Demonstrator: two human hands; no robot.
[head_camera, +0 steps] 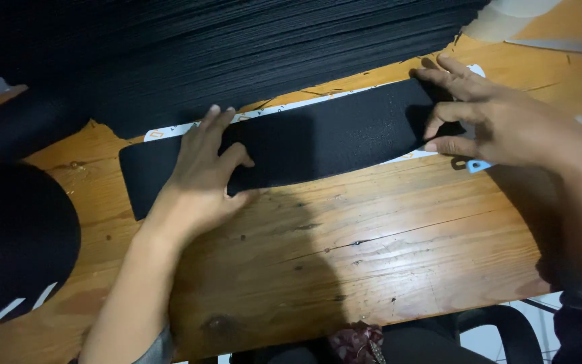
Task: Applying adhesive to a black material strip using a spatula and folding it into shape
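Pressing down with my left hand, I hold a long black strip flat on the wooden table. My palm and spread fingers lie on the strip's left half, the thumb angled toward the middle, so this hand is flat and pressing, not closed around anything. My right hand is at the strip's right end, with the fingers curled over the edge and the fingertips pinching it there; the index finger reaches along the far edge.

The strip runs across the table, tilted so the right end sits farther from me than the left. Under it lies a white sheet whose border shows along the strip's far edge and again below its right end. A small light-blue piece peeks out just beneath my right hand, touching the white sheet's corner as far as I can tell.

Beyond the strip, a big stack of black sheets fills the far side of the table, its layered edges overlapping the white sheet. A dark roll lies at the far left, and a rounded black mass sits nearer me on the left. Scissors rest at the far right corner, well apart from my hands.
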